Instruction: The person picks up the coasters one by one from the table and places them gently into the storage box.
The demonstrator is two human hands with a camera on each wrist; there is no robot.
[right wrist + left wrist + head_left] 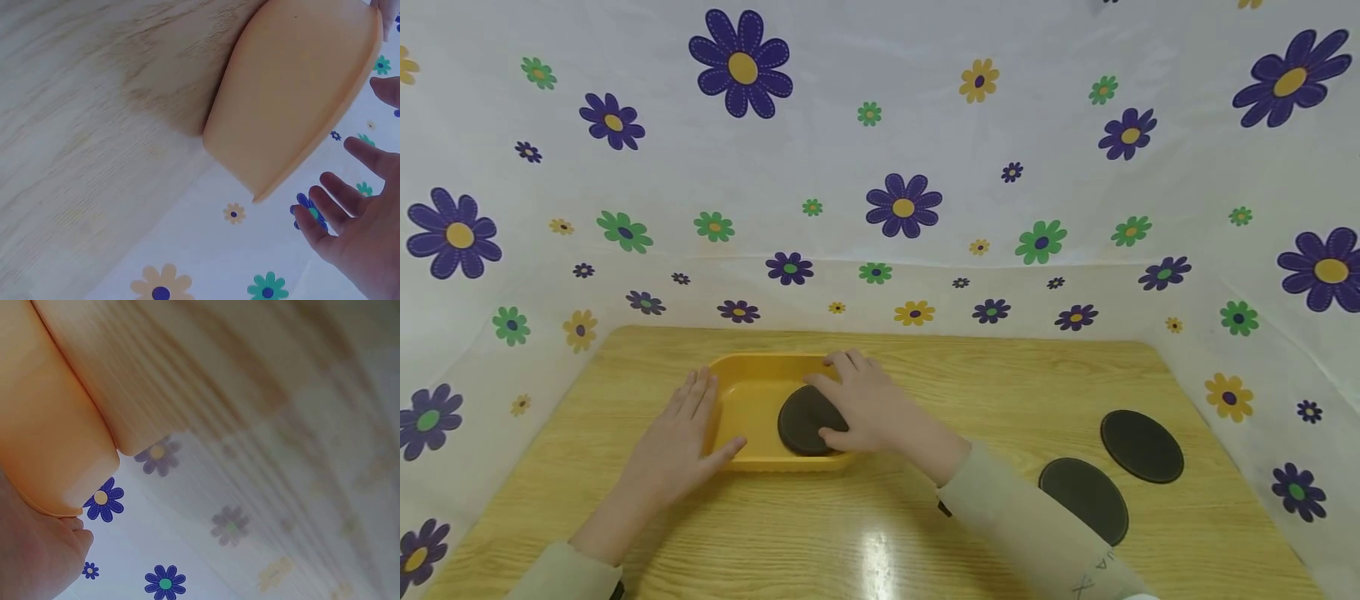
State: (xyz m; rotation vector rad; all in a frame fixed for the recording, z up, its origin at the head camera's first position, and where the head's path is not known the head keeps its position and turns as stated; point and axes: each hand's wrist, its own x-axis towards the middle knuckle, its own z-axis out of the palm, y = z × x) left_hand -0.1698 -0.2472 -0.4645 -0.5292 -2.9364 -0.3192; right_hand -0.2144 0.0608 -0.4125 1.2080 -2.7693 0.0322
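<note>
A shallow yellow plastic tray [748, 461] sits on the wooden table, left of the middle. Inside its right half lies a flat, round black coaster [807, 421]. My left hand [673, 446] rests along the tray's left end, its fingers straight and the thumb over the near rim. Above the tray's right end hovers my right hand [868, 408], fingers spread, partly covering the coaster. In the right wrist view the right hand's fingers [340, 209] are loosely bent, apart from the tray wall [294, 94], with no coaster seen in them.
Two more black coasters lie on the table at the right, one [1142, 446] farther back and one [1086, 500] partly behind the right sleeve. A white cloth [820, 167] with printed flowers stands behind and at both sides of the table [775, 533].
</note>
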